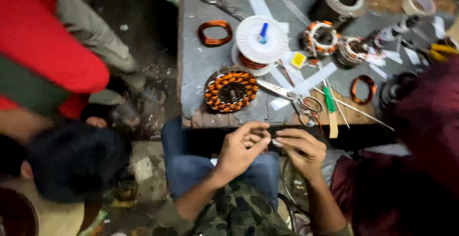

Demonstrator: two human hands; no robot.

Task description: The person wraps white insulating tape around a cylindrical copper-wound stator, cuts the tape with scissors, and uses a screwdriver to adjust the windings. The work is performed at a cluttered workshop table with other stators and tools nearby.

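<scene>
Between my left hand (pixel 241 150) and right hand (pixel 302 151), fingertips pinch a small pale piece (pixel 276 142), too blurred for me to identify. Just beyond them, scissors (pixel 291 97) and a copper-wound stator (pixel 231 90) lie on the bench (pixel 196 59). Right of my right hand, a dark-red sleeve (pixel 420 135) hides the bench edge.

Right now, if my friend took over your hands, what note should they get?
Left hand and right hand meet over the lap, fingertips pinching a small pale piece; too small to tell what it is.
Just ahead on the grey table: a wound stator with copper coils, scissors, a white wire spool.
Done: that stator's coils are wound.
Left: cannot tell from here.
</scene>
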